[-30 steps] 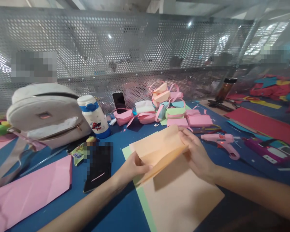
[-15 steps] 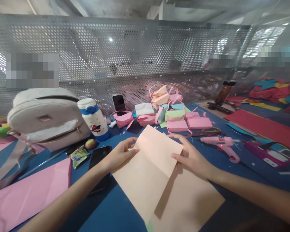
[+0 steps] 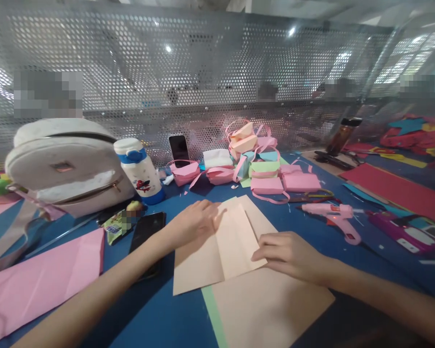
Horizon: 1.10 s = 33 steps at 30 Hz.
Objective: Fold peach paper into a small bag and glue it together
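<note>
A peach sheet of paper (image 3: 199,266) with creases lies over a stack, its right part folded inward as a narrow flap. My left hand (image 3: 195,223) is closed at the sheet's upper edge, fingertips on the paper by the top of the flap. On the right, my right hand (image 3: 292,253) pinches the flap's lower right edge, with fingers bent and some hidden underneath. Beneath lie more peach sheets (image 3: 275,309), and a green sheet (image 3: 213,309) shows along their left side.
Small paper bags (image 3: 266,186) sit in a cluster behind my hands. To the right are a pink glue gun (image 3: 333,212) and red sheets (image 3: 395,191). On the left stand a white backpack (image 3: 68,169) and a bottle (image 3: 139,171), near a dark phone (image 3: 148,232) and pink paper (image 3: 54,285).
The sheet has come down from a raised, tilted position onto the stack and turned. My right hand has moved lower with the flap; my left hand has shifted onto the upper edge.
</note>
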Motion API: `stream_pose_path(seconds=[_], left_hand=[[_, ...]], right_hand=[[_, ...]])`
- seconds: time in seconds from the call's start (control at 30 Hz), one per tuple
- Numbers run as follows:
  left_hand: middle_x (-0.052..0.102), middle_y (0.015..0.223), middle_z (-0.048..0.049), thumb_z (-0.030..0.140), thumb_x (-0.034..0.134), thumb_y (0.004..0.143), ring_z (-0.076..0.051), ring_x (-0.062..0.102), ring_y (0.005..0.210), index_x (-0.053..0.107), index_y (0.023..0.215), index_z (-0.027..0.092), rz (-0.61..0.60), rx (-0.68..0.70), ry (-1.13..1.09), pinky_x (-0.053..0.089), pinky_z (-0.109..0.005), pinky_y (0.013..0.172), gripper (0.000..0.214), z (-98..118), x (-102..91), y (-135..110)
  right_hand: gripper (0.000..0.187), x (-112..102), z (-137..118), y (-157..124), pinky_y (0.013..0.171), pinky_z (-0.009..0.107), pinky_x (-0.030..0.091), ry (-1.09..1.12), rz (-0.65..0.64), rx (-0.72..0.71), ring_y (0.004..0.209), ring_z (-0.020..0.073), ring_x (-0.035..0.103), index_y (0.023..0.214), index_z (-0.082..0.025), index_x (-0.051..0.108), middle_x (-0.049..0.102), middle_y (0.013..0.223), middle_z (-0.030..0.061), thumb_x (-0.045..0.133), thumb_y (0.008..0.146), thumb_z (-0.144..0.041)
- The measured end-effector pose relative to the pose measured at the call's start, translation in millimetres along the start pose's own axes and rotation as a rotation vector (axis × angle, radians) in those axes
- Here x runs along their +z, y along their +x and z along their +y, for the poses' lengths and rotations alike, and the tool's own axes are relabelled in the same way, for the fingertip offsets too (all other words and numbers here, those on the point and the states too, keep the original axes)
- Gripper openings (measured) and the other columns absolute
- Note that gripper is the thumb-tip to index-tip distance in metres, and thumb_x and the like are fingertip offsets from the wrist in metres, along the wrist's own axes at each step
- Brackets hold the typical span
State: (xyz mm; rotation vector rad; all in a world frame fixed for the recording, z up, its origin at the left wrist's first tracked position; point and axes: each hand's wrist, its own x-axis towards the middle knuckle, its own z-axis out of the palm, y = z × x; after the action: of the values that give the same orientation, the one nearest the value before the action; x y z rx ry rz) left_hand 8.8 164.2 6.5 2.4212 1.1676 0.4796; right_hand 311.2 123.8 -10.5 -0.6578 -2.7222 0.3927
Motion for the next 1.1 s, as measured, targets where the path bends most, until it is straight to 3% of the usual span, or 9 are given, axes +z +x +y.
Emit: stream_pose_path(seconds=[0.07,0.17,0.23,0.3,0.43,0.6,0.77,0.9,1.1], left_hand=[[0.060,0.131,-0.0128,0.011,0.052,0.090,-0.029,0.056,0.120,0.053,0.134,0.019,0.056,0.104,0.227,0.046,-0.048,0.099,0.045,17,10.2,-10],[0.065,0.126,-0.0122,0.019,0.046,0.098,-0.024,0.061,0.116,0.054,0.131,0.019,0.049,0.266,0.281,0.051,-0.042,0.098,0.034,39,20.8,-37],[0.061,0.134,-0.0112,0.020,0.047,0.099,-0.023,0.059,0.121,0.053,0.134,0.020,-0.072,0.307,0.267,0.052,-0.038,0.100,0.035,46,25.6,-59],[0.058,0.140,-0.0124,0.024,0.051,0.098,-0.025,0.056,0.128,0.050,0.137,0.018,-0.110,0.332,0.335,0.048,-0.042,0.107,0.040,46,30.2,-80],[0.062,0.135,-0.0160,0.018,0.043,0.099,-0.028,0.061,0.123,0.054,0.135,0.011,0.056,0.372,0.518,0.057,-0.041,0.097,0.038,42,38.1,-106],[0.067,0.126,-0.0196,0.009,0.032,0.099,-0.030,0.067,0.114,0.059,0.127,0.005,0.089,0.405,0.647,0.063,-0.039,0.084,0.039,46,38.1,-109],[0.071,0.120,-0.0197,0.012,0.040,0.099,-0.030,0.070,0.109,0.063,0.119,0.004,0.152,0.405,0.629,0.062,-0.039,0.086,0.031,50,38.8,-108],[0.073,0.115,-0.0171,0.013,0.042,0.099,-0.030,0.072,0.104,0.066,0.113,0.004,0.217,0.386,0.665,0.064,-0.039,0.082,0.029,53,43.2,-118],[0.075,0.109,-0.0136,0.008,0.031,0.099,-0.026,0.073,0.100,0.064,0.116,0.007,0.300,0.359,0.639,0.063,-0.034,0.076,0.037,54,46.1,-119]], right_hand=[[0.033,3,2,1,0.062,0.025,0.036,-0.031,0.030,-0.035,0.071,0.0131,0.058,0.097,-0.023,0.073,0.063,0.081,0.0024,0.040,0.104,-0.028],[0.039,4,5,0,0.060,0.026,0.033,-0.066,0.068,-0.088,0.068,0.0133,0.052,0.094,-0.024,0.074,0.058,0.076,0.0020,0.037,0.105,-0.032],[0.036,4,7,-1,0.060,0.026,0.031,-0.087,0.076,-0.117,0.067,0.0134,0.049,0.096,-0.025,0.074,0.056,0.075,0.0017,0.040,0.104,-0.034],[0.031,4,9,-3,0.060,0.026,0.030,-0.111,0.082,-0.132,0.067,0.0135,0.046,0.096,-0.027,0.074,0.054,0.075,0.0015,0.045,0.103,-0.034],[0.025,0,7,-1,0.065,0.027,0.035,-0.157,0.069,-0.159,0.077,0.0147,0.052,0.093,-0.025,0.072,0.061,0.086,0.0036,0.049,0.100,-0.025],[0.026,3,-8,11,0.079,0.033,0.047,-0.235,0.067,-0.279,0.100,0.0186,0.061,0.107,-0.018,0.067,0.071,0.108,0.0064,0.042,0.099,-0.014],[0.028,13,-17,17,0.072,0.032,0.053,-0.391,0.137,-0.455,0.090,0.0171,0.066,0.106,-0.014,0.068,0.075,0.103,0.0082,0.042,0.098,-0.009],[0.030,14,-12,12,0.068,0.032,0.053,-0.345,0.180,-0.409,0.079,0.0166,0.067,0.097,-0.013,0.069,0.075,0.089,0.0076,0.039,0.099,-0.009],[0.031,6,-4,5,0.070,0.031,0.051,-0.304,0.136,-0.315,0.081,0.0159,0.066,0.099,-0.017,0.069,0.074,0.087,0.0069,0.037,0.100,-0.012]])
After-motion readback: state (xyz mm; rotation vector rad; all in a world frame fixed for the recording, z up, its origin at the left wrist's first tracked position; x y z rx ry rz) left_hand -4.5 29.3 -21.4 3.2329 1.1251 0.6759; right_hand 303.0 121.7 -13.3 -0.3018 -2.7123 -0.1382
